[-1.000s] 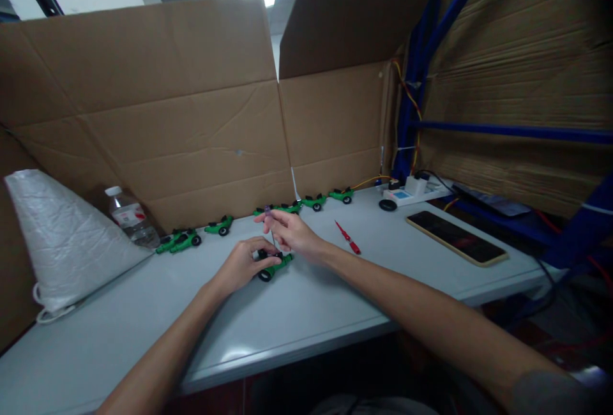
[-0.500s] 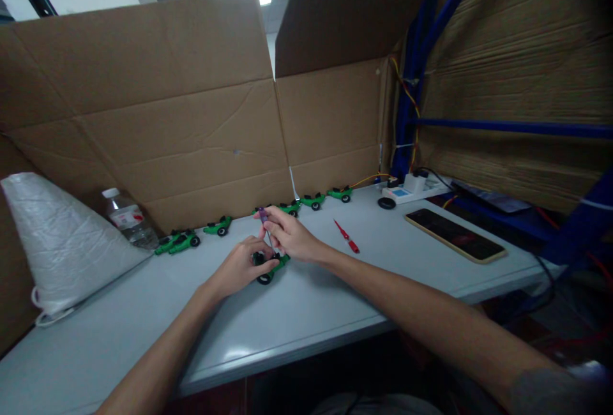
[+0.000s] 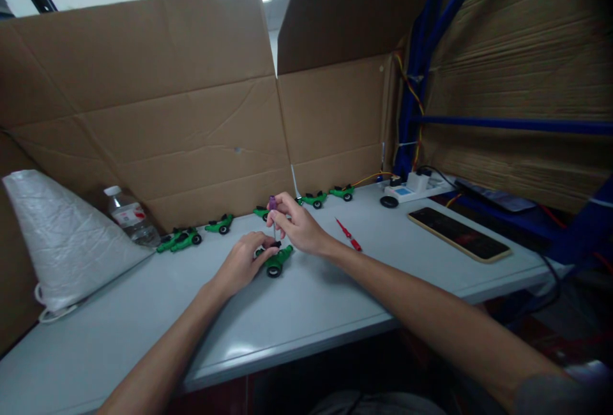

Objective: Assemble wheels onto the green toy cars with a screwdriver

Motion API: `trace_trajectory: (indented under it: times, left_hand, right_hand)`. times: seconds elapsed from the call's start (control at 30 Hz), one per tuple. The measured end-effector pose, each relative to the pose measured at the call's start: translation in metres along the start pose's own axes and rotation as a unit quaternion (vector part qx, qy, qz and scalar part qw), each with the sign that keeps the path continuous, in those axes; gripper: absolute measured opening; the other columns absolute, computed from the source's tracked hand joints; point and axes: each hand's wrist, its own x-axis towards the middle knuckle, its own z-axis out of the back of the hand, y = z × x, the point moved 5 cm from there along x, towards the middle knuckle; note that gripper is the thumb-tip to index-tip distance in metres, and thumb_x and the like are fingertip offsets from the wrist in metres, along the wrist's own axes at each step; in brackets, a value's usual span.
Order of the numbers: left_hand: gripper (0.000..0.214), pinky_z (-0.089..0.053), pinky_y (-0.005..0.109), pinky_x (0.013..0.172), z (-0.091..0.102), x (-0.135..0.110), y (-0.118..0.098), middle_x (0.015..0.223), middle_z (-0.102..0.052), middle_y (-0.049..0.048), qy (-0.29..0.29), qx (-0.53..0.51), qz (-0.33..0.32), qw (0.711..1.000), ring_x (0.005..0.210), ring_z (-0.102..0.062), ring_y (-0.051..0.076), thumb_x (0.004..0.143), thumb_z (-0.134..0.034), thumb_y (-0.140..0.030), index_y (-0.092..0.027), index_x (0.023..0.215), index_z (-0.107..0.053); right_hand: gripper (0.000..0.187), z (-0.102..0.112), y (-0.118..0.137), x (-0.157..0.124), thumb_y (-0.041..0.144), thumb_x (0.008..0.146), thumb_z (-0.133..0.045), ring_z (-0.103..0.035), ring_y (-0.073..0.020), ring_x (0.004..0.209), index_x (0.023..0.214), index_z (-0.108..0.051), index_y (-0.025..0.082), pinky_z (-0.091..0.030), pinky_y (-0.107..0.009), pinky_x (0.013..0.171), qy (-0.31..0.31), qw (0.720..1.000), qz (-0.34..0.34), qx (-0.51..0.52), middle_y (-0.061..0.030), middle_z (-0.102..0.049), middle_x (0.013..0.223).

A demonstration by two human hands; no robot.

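In my head view, the green toy car (image 3: 283, 258) lies between the front and back edges of the white table (image 3: 335, 300), its long axis slanting away rightward. My left hand (image 3: 242, 260), the nearer, grasps it from its left; my right hand (image 3: 301, 226), above and beyond, pinches a purple-handled screwdriver (image 3: 272, 203) nearly upright over it. Whether the tip touches, I cannot tell.

Pale table (image 3: 306, 313), glossy top. Back edge: spaced-out green toy cars (image 3: 220, 225). Left: silvery bag (image 3: 67, 242), tilted plastic bottle (image 3: 130, 217) just beside. Middle: another green car (image 3: 282, 262). Right: red screwdriver (image 3: 348, 234), phone (image 3: 457, 234) lying flat, black disc (image 3: 389, 202) near white power strip (image 3: 407, 194).
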Motion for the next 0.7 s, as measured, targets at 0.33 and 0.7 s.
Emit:
trace_trajectory:
  times: [0.33, 0.7]
  left_hand:
    - [0.019, -0.054, 0.036, 0.092, 0.004, 0.003, 0.008, 0.110, -0.076, 0.0060, -0.072, -0.058, 0.055, 0.994, 0.101, -0.070, 0.022, 0.098, -0.065, -0.030, -0.021, 0.114, -0.069]
    - [0.024, -0.054, 0.032, 0.082, 0.008, 0.003, 0.014, 0.093, -0.077, 0.0037, -0.105, -0.057, 0.089, 0.989, 0.084, -0.069, 0.019, 0.095, -0.069, -0.034, -0.020, 0.114, -0.076]
  right_hand:
    - [0.017, 0.013, 0.012, -0.003, 0.038, 0.104, -0.047, -0.065, -0.0168, 0.085, 0.112, -0.050, 0.024, -0.051, -0.029, 0.076, -0.111, 0.992, 0.025, -0.044, -0.0021, -0.066, 0.093]
    - [0.030, 0.004, -0.022, 0.001, 0.039, 0.095, -0.067, -0.048, -0.0140, 0.065, 0.075, -0.059, 0.018, -0.028, -0.026, 0.062, 0.094, 0.958, -0.078, -0.260, 0.0012, -0.057, 0.067]
